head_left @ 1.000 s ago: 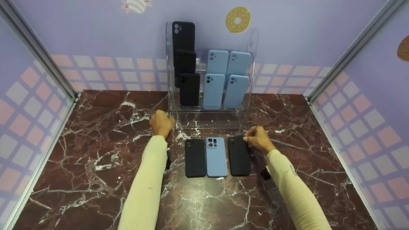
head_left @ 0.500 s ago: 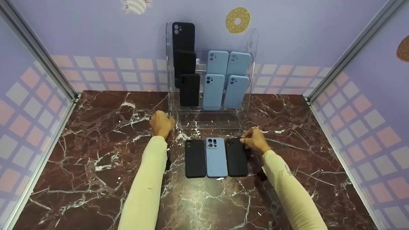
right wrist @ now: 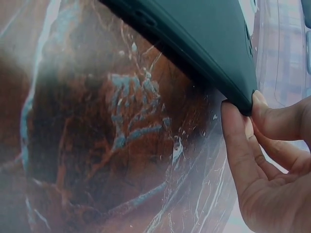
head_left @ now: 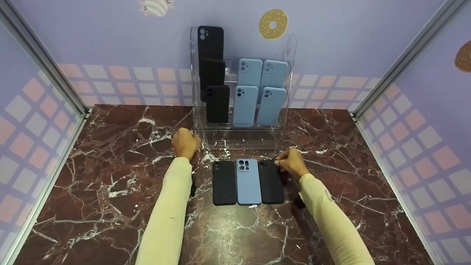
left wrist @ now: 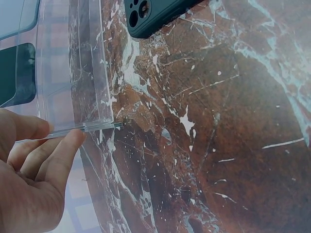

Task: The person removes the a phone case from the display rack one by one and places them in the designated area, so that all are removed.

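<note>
In the head view, my right hand [head_left: 293, 162] pinches the upper right corner of a black phone case [head_left: 271, 184]. The right wrist view shows thumb and fingertips on that dark case's corner [right wrist: 214, 53]. Left of it lies a blue phone case [head_left: 249, 188], then another black phone case [head_left: 225, 186], all flat on the table in a row. My left hand [head_left: 185, 144] is at the lower left of a clear tiered display rack [head_left: 239, 135]. Seen from the left wrist, thumb and fingers pinch the rack's thin transparent side panel [left wrist: 68, 130].
Several phone cases stand in the rack: black ones [head_left: 218, 106] in the left column, blue ones [head_left: 245, 108] in the middle and right. A patterned wall [head_left: 147, 84] rises close behind. The dark marbled table [head_left: 110, 165] has walls on both sides.
My right hand has moved left with the black phone case, closing the gap to the blue case. The left hand stays at the rack.
</note>
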### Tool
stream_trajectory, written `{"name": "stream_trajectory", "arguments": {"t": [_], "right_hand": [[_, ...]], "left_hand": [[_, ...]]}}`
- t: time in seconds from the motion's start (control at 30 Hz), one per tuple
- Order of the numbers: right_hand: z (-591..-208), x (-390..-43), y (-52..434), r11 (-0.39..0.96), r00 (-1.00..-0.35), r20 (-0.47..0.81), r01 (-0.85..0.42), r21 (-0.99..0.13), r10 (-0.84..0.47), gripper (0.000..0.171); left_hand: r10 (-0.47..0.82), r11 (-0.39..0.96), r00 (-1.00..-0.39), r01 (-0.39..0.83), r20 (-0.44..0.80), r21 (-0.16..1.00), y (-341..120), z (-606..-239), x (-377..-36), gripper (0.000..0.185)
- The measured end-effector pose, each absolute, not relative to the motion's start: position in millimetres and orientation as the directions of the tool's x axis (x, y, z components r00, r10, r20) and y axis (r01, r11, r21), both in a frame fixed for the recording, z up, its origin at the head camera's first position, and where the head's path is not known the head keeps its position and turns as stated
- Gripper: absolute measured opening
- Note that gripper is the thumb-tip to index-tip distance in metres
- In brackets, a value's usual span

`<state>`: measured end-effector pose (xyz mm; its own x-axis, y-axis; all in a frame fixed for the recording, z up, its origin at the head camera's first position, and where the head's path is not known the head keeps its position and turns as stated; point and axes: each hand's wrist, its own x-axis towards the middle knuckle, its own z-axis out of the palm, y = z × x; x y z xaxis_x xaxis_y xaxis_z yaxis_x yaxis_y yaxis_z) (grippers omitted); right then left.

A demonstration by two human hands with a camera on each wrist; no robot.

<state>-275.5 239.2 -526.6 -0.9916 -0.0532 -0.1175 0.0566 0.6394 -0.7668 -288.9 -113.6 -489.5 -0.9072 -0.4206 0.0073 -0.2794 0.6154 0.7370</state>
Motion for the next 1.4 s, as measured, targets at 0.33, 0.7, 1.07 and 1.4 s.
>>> {"name": "stream_trajectory", "arguments": {"t": [0.33,0.7,1.07,1.4], "right_hand": [[-526,-274,239,0.681,-0.992,-0.114,0.05,-0.731,-0.049,0.011],[-520,-278,240,0.714,-0.993,-0.101,0.032,-0.7,-0.054,0.011],[-458,-301,249,0.773,-1.0,-0.02,0.012,-0.634,-0.001,0.031],[-406,-325,249,0.766,-0.987,0.153,-0.062,-0.639,0.047,0.041]], "left_hand": [[-0.406,0.627,-0.913,-0.257,0.027,0.735,-114,-489,-289,0.026],[-0.41,0.621,-0.912,-0.272,0.01,0.735,-114,-488,-289,0.032],[-0.426,0.607,-0.904,-0.303,-0.021,0.735,-113,-487,-289,0.023],[-0.419,0.617,-0.908,-0.285,-0.001,0.733,-113,-487,-287,0.014]]}}
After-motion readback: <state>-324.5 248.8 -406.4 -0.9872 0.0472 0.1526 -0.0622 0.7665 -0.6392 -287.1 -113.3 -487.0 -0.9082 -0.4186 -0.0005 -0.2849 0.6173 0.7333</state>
